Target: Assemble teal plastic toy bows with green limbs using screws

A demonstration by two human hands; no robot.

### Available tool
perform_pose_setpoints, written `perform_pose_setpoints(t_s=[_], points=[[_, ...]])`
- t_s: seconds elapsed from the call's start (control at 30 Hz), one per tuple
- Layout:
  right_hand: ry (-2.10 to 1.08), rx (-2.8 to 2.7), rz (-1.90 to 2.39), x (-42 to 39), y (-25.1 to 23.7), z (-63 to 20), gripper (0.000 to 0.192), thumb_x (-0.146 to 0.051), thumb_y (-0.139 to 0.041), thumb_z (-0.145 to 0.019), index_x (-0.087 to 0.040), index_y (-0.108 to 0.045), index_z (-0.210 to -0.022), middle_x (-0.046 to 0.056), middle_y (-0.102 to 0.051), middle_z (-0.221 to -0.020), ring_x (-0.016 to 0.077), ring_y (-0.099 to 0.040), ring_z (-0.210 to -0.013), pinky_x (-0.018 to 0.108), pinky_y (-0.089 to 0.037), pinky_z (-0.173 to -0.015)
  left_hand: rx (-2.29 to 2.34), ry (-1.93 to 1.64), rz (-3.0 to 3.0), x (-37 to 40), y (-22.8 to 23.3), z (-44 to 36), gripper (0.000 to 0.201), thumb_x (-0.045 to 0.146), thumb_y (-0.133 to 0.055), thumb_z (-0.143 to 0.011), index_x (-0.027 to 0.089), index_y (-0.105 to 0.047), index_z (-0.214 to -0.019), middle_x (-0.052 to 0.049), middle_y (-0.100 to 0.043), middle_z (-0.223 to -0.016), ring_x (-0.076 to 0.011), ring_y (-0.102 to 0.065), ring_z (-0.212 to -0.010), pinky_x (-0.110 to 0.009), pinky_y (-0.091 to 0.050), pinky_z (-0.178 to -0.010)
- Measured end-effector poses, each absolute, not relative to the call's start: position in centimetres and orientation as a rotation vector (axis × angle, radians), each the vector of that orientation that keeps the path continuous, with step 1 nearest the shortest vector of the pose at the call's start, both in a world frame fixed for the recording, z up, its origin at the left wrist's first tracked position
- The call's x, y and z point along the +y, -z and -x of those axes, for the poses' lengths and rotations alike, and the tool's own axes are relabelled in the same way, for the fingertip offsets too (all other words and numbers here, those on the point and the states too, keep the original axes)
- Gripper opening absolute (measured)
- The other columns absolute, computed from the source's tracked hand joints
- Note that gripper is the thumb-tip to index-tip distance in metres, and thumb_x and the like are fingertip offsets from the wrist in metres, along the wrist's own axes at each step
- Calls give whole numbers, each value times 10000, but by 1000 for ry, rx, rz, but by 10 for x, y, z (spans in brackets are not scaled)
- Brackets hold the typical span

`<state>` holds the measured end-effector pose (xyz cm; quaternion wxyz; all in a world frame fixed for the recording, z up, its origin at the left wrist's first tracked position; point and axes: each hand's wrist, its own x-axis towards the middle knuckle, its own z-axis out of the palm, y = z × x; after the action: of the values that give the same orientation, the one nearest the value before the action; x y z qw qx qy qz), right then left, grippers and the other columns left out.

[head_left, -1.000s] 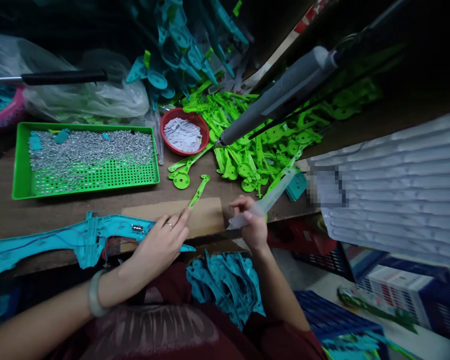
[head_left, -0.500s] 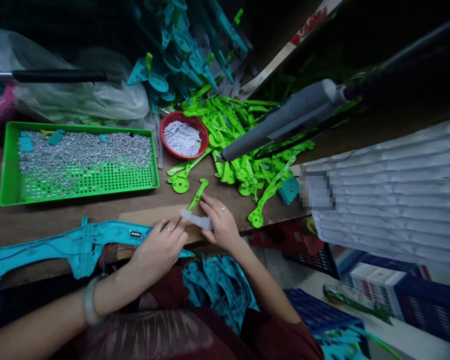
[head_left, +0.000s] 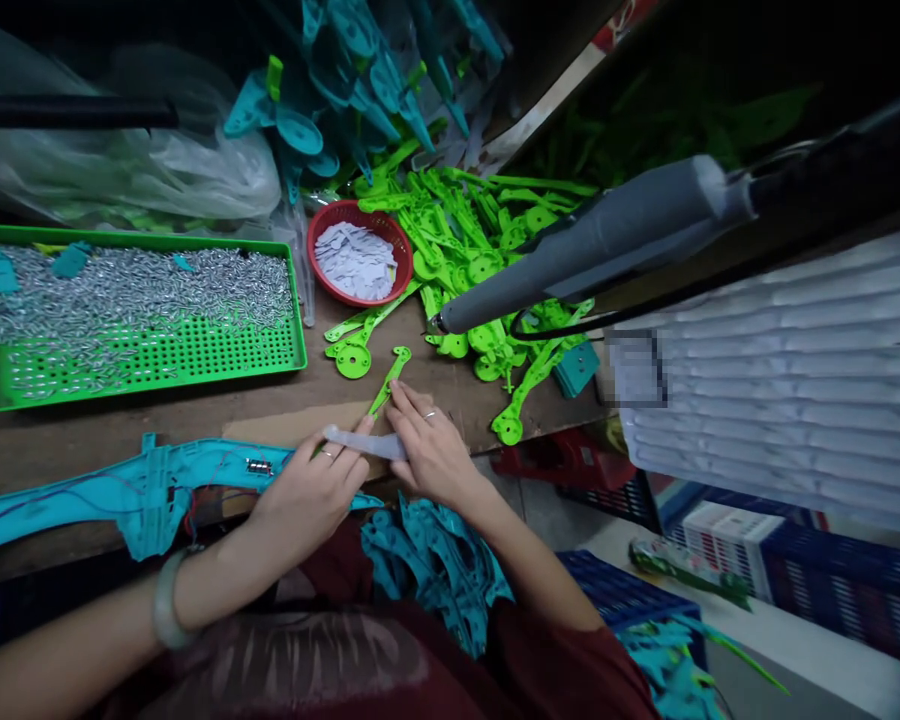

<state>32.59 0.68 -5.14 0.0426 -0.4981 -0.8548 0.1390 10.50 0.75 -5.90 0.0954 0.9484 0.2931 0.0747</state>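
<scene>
Close to the bench edge, a narrow bright green plastic part (head_left: 394, 376) lies over a piece of cardboard. My left hand (head_left: 319, 485), closed, has its fingertips on the lower end of that part. My right hand (head_left: 439, 450) touches the part higher up with its fingertips. A translucent white plastic strip (head_left: 366, 442) sticks out from my right hand's curled fingers and crosses above my left fingers. Left of my hands lies a long blue plastic shell (head_left: 120, 485) with thin wires and a small metal component; my left hand hides its right portion.
A green tray (head_left: 232, 365) holds many small screws. Behind my hands are a red basket (head_left: 401, 285) of white slips and a pile of green parts (head_left: 487, 240). A grey electric screwdriver (head_left: 570, 245) hangs at the right. Blue shells (head_left: 435, 570) fill my lap area.
The view has shifted slightly, moving the scene left. The translucent strip has turned flatter and now reaches over my left fingers. My right fingertips have come closer onto the green part.
</scene>
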Motion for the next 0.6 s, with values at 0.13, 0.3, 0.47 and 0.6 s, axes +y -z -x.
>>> perform_pose_setpoints(t_s=[0.13, 0.3, 0.47, 0.6], points=[[-412, -1952, 1518, 5, 46, -346, 399, -343, -385, -870, -144, -613, -1130, 157, -635, -1187, 289, -603, -1114, 454, -514, -903, 872, -146, -2778, 9, 55, -106, 188, 181, -671, -818, 124, -652, -996, -188, -417, -1526, -314, -588, -1118, -432, -484, -881], [-558, -1215, 1880, -1, 50, -360, 346, -501, -472, -854, -195, -628, -895, 33, -591, -723, 195, -587, -655, 322, -483, -590, 818, -118, -2693, 14, 49, -99, 647, 431, -763, -786, 104, -555, -1304, -163, -388, -1552, -335, -536, -1208, -467, -417, -996], [-1033, -1013, 1773, -9, 42, -339, 379, -482, -603, -838, -182, -618, -1069, -1, -649, -650, 153, -608, -516, 272, -494, -487, 786, -153, -2579, 22, 48, -91, 1025, 522, -770, -766, 74, -245, -1524, -199, -483, -1472, -335, -494, -1268, -465, -319, -1079], [-1538, -658, 1530, -9, 44, -303, 423, -451, -787, -694, -183, -587, -953, 4, -690, -652, 141, -647, -479, 202, -477, -390, 818, -123, -2483, 27, 49, -88, 1227, 482, -846, -690, 77, -75, -1555, -189, -619, -1288, -332, -543, -1187, -413, -388, -993]])
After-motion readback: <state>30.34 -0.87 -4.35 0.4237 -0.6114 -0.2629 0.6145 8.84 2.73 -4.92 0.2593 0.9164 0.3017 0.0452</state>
